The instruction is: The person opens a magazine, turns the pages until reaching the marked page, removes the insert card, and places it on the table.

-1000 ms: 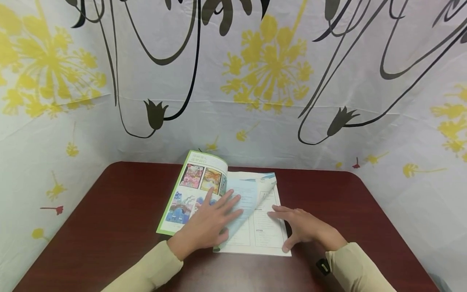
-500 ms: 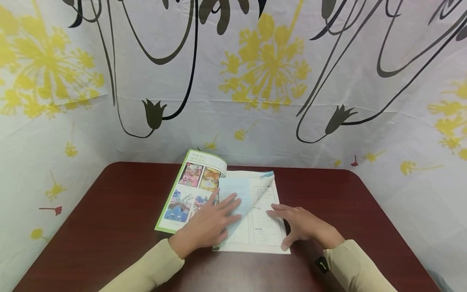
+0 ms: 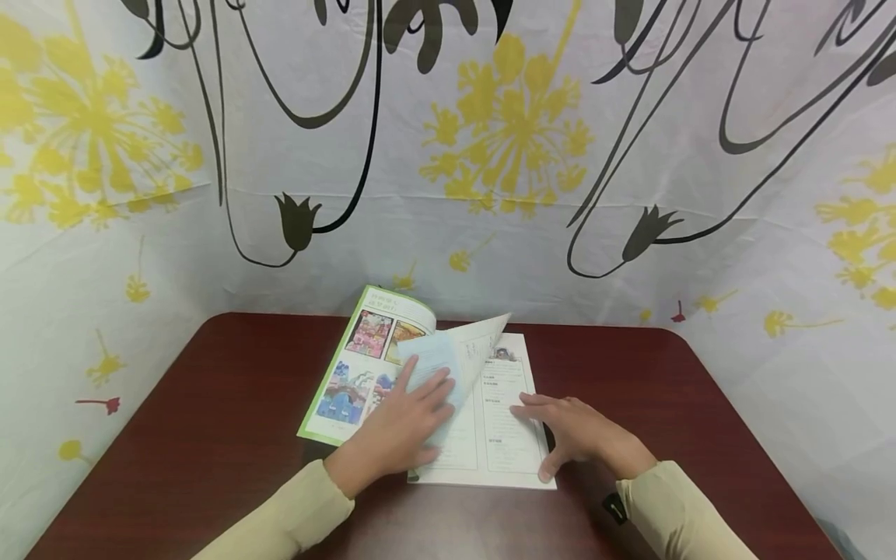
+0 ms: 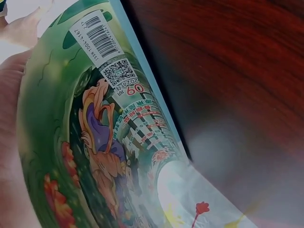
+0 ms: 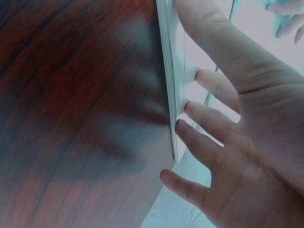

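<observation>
An open magazine [image 3: 511, 447] lies on the table, with colour pictures on its green-edged left page [image 3: 341, 393] and print on the right. My left hand [image 3: 395, 424] rests with spread fingers on a pale blue part of a turning leaf [image 3: 483, 342], whose far corner stands raised. The left wrist view shows the magazine's green illustrated cover [image 4: 42, 114], with a barcode [image 4: 99, 39], curving up off the table. My right hand [image 3: 584, 435] touches the right page near its outer edge, fingers spread and thumb at the near corner. From the right wrist, the stacked page edges [image 5: 167, 61] show beside the fingers.
A dark red-brown wooden table [image 3: 210, 404] with rounded far corners carries the magazine. White cloth with yellow and dark flower prints [image 3: 514, 124] hangs behind and at both sides. A small black object [image 3: 615, 508] sits at the right sleeve's cuff.
The leaf has swung leftward under my left hand, its far corner lifting and uncovering more of the printed page beneath. My right hand has stayed nearly still.
</observation>
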The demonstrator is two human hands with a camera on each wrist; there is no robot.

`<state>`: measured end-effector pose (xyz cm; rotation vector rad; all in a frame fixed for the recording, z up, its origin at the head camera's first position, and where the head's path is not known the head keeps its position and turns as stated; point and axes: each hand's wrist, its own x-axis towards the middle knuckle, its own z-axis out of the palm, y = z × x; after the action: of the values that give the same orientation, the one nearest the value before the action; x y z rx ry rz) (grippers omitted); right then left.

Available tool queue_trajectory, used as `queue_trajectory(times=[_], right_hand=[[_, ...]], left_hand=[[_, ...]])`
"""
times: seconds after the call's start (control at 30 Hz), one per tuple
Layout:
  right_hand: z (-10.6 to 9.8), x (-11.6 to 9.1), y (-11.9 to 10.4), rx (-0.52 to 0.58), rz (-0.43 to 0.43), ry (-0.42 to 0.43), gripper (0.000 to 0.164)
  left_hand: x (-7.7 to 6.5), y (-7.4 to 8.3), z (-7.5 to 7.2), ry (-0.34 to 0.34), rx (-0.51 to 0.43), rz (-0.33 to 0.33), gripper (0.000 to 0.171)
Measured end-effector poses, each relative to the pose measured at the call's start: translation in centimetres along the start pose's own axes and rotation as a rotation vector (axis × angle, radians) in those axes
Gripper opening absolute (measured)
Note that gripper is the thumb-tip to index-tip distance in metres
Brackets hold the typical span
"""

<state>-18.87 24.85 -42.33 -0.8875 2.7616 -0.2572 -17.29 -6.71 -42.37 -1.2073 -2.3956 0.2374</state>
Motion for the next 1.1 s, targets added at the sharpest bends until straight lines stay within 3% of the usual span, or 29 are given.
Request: queue_trajectory(times=[0.2,0.43,0.73,0.93,1.1], right_hand=[[0.4,0.0,0.2,-0.003,-0.006,0.004,0.103],[0.6,0.0,0.3,0.008,0.0,0.005,0.103],[0.3,0.0,0.5,0.022,-0.001,0.005,0.104],[0.2,0.0,0.3,0.034,0.011,-0.008,0.104],[0.2,0.0,0.3,0.032,0.011,-0.012,0.104]], left_hand=[[-0.2,0.2,0.2,0.007,-0.01,-0.004,0.043],[-0.3,0.3,-0.3,-0.116,-0.033,-0.073,0.034],[-0.6,-0.2,-0.7,-0.272,-0.209,-0.22,0.045],[-0.9,-0.2,-0.5,-0.312,-0.343,-0.298,0.049],[-1.1,-0.4,-0.3,-0.312,-0.39,-0.33,0.054]])
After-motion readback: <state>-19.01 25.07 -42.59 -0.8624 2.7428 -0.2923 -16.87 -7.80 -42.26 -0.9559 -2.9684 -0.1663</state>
